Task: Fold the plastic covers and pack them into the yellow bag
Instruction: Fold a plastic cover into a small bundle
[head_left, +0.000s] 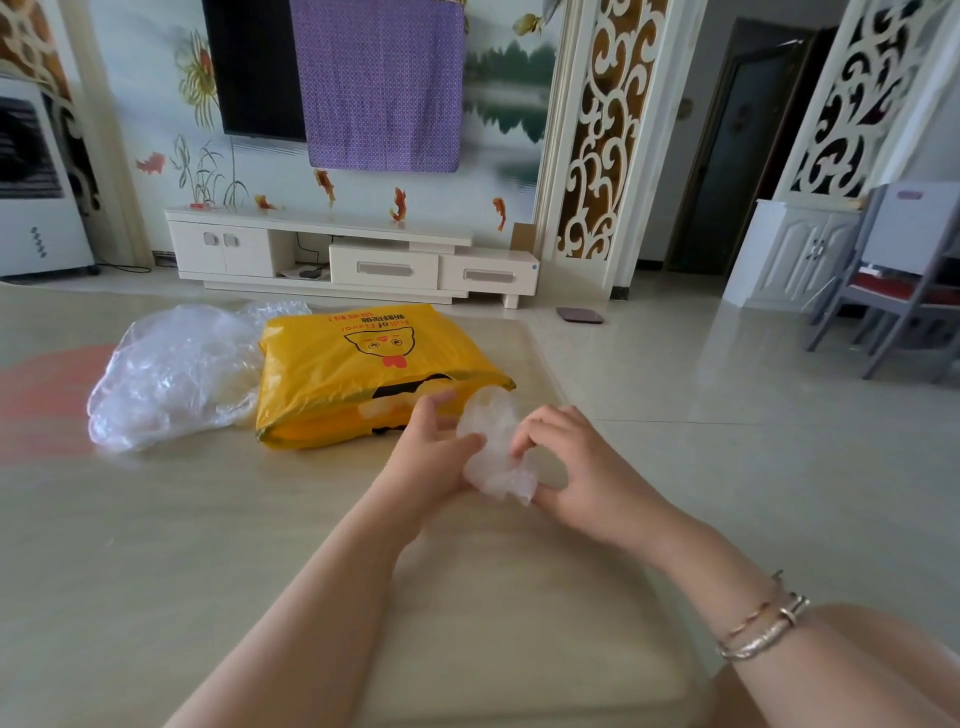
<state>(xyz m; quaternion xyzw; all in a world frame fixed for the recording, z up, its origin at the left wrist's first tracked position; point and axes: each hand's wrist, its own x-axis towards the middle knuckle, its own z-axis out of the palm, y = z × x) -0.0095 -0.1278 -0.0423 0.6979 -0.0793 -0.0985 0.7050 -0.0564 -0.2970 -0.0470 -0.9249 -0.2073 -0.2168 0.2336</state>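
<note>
A yellow bag (363, 364) with a cartoon cat face lies flat on the table, its handle opening turned toward me. Just in front of that opening I hold a small bunched clear plastic cover (493, 447) between both hands. My left hand (434, 449) grips its left side with the thumb on top. My right hand (566, 462) pinches its right side with curled fingers. A loose heap of clear plastic covers (171, 369) lies left of the bag, touching it.
The glossy beige table (208, 545) runs under everything and ends at a rounded corner right of the bag. Beyond it are a tiled floor, a white TV cabinet (337, 254), a flat scale (579, 315) on the floor and a grey chair (898, 291) at the right.
</note>
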